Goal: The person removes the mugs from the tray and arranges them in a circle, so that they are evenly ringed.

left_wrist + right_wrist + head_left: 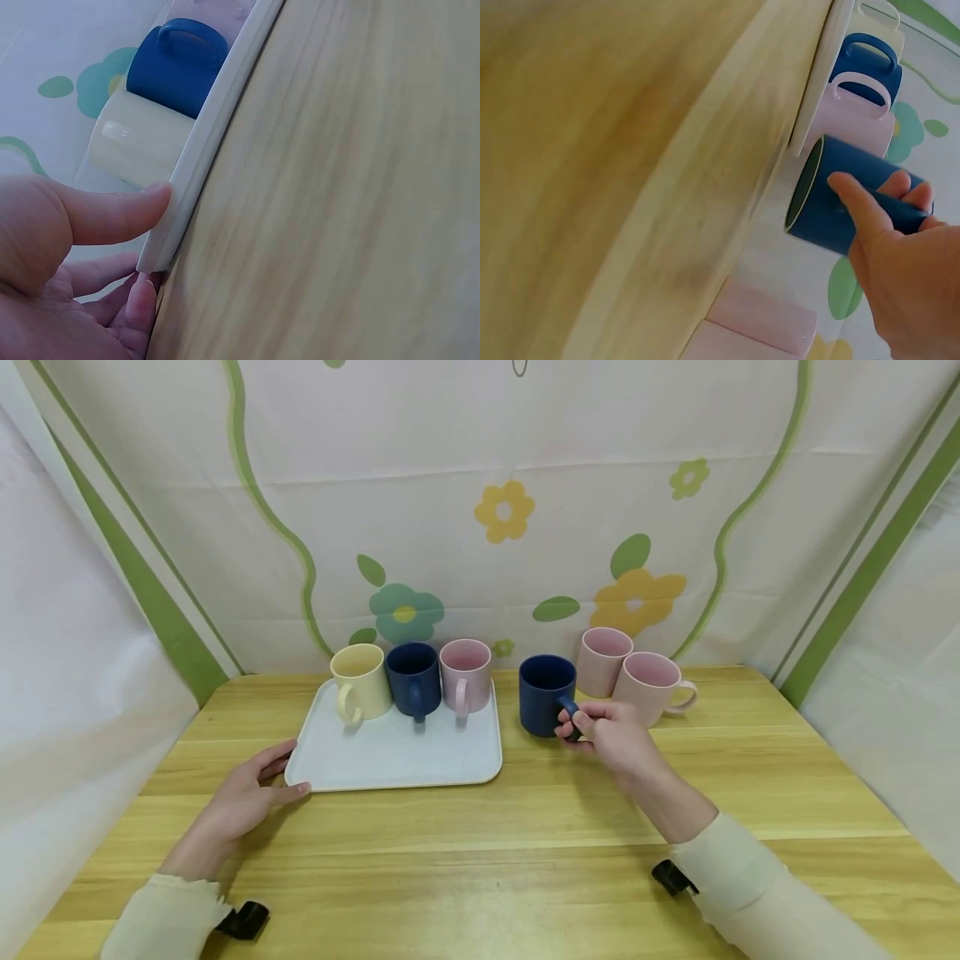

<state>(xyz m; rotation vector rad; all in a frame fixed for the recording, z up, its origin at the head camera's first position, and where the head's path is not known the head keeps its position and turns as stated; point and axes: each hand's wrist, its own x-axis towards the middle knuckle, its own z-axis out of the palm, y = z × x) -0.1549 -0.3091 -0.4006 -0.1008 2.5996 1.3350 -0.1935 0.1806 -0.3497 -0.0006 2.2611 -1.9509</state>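
My right hand [611, 739] grips the handle of a navy blue mug [543, 697], between the tray and two pink mugs. The right wrist view shows this mug's underside [804, 184], raised off the table. At the left, my left hand [243, 793] holds the near left corner of a white tray [397, 760]. Its thumb [124, 214] lies against the tray's edge, with the other fingers around the corner. Along the tray's back stand a cream mug [362, 681], another navy mug [414, 677] and a pink mug [467, 672], handles toward me.
Two more pink mugs, one behind [602, 660] and one nearer [645, 685], stand close together at the back right, just beyond my right hand. A flowered curtain [420, 485] hangs behind the wooden table [465, 868], with white cloth on both sides.
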